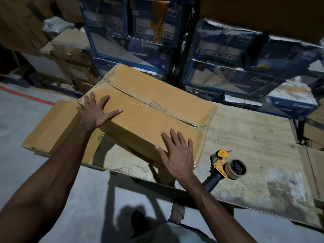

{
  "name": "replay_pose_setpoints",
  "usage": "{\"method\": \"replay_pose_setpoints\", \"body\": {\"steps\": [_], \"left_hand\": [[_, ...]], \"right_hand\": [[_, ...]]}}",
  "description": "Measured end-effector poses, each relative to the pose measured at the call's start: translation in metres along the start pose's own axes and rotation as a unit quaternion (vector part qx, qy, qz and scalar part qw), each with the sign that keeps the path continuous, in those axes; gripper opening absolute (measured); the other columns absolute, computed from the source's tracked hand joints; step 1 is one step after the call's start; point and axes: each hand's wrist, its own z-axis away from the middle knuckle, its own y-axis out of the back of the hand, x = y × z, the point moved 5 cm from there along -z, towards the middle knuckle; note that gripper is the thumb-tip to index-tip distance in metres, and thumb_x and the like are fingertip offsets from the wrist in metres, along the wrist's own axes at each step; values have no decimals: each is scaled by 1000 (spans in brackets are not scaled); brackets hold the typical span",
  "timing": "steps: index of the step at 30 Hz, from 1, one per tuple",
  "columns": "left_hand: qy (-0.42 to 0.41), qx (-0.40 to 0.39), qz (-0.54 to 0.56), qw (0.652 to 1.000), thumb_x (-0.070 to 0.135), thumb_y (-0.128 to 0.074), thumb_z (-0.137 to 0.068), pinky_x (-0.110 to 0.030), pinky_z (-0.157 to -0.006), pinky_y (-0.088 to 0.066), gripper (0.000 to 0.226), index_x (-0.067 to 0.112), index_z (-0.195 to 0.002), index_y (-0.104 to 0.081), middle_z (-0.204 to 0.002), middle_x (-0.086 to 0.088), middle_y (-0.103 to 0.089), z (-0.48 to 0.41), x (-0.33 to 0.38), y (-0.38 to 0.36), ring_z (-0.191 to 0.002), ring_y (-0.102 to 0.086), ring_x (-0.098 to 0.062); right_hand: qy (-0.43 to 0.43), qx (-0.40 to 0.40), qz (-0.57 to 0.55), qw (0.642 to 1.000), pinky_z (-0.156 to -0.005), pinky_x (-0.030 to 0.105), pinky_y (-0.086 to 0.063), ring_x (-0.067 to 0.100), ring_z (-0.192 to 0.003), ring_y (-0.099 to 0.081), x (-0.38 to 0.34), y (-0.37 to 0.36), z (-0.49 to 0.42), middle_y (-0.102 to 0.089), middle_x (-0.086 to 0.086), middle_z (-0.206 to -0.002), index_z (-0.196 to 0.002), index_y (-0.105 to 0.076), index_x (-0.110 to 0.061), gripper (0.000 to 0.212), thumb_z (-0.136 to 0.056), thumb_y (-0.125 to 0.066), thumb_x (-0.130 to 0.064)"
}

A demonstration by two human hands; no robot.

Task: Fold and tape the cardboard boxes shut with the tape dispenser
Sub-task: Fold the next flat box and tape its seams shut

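A brown cardboard box (pixel 149 106) lies on the worn wooden table (pixel 254 137), its top flaps closed and clear tape running along the ragged centre seam. My left hand (pixel 96 111) presses flat on the box's left top corner, fingers spread. At the near right corner my right hand (pixel 177 153) rests on the box with straight, spread fingers. The tape dispenser (pixel 226 165), yellow with a dark handle and a brown tape roll, lies on the table just right of my right hand, untouched.
A flattened cardboard box (pixel 50 127) lies left of the table, partly under the box. Stacked blue Crompton cartons (pixel 228 50) and brown cartons fill the back. The grey floor (pixel 21 111) with a red line lies to the left. My feet stand by the table's near edge.
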Motion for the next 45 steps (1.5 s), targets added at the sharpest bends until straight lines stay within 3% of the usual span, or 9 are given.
{"method": "replay_pose_setpoints", "body": {"steps": [5,13,20,24,28,33,36,39,45], "left_hand": [[52,-9,42,998,99,-62,-56,-77,-116,-7,115,44,-152,-31,-172,-15,3,-10,-3,13,-157,3,-44],[151,161,116,968,86,-69,-69,-63,-108,-32,98,17,-136,-53,-148,-23,-42,63,14,0,-139,-35,-44],[165,245,300,907,42,-83,-81,-38,-95,-36,35,25,-107,-67,-121,-12,-48,190,73,-56,-119,-45,-33],[171,244,388,872,26,-86,-81,-17,-88,-24,28,21,-103,-70,-118,-12,-47,242,106,-82,-118,-44,-27],[182,243,427,852,23,-86,-82,-20,-90,-29,32,22,-107,-66,-121,-10,-45,248,107,-88,-122,-45,-28],[206,203,443,848,25,-89,-80,-30,-92,-38,34,26,-99,-60,-119,-5,-41,259,118,-93,-116,-50,-26],[193,196,463,843,25,-92,-74,-26,-82,-40,36,24,-91,-60,-108,-1,-41,279,134,-104,-90,-51,-15],[130,192,467,853,22,-96,-68,-23,-66,-46,39,26,-84,-61,-96,5,-43,294,159,-115,-70,-52,-11],[25,90,420,903,66,-84,-64,-34,-58,-51,45,34,-75,-55,-87,9,-54,293,185,-125,-61,-58,-11]], "right_hand": [[14,-11,25,1000,-126,57,-5,22,-158,-15,15,7,-12,-19,-6,-170,-160,-28,-42,70,-100,-23,-78],[89,29,27,995,-121,55,-28,16,-150,-36,97,32,-37,-42,-17,-157,-149,-44,-46,49,-104,-34,-64],[-66,155,-17,986,-119,54,-32,28,-152,-31,163,50,-32,-43,-3,-160,-149,-53,-36,57,-99,-60,-9],[-118,179,-127,968,-121,44,-28,28,-156,-20,168,51,-36,-36,1,-165,-148,-57,-26,64,-95,-48,7],[-118,218,-161,955,-117,32,-23,25,-156,-22,165,47,-31,-33,4,-167,-146,-58,-23,54,-100,-46,1],[-327,384,-358,786,-102,36,-43,31,-134,-50,186,7,4,-50,11,-148,-138,-56,-12,38,-101,-60,-22],[-534,300,-421,668,-99,44,-44,38,-128,-54,213,-41,26,-53,19,-143,-142,-49,-8,52,-95,-68,-22],[-600,174,-532,572,-88,45,-48,38,-121,-56,233,-81,33,-49,25,-145,-150,-35,-1,73,-92,-73,-24],[-557,177,-601,544,-80,41,-58,34,-109,-64,296,-87,1,-55,14,-133,-143,-42,2,78,-82,-83,-23]]}}
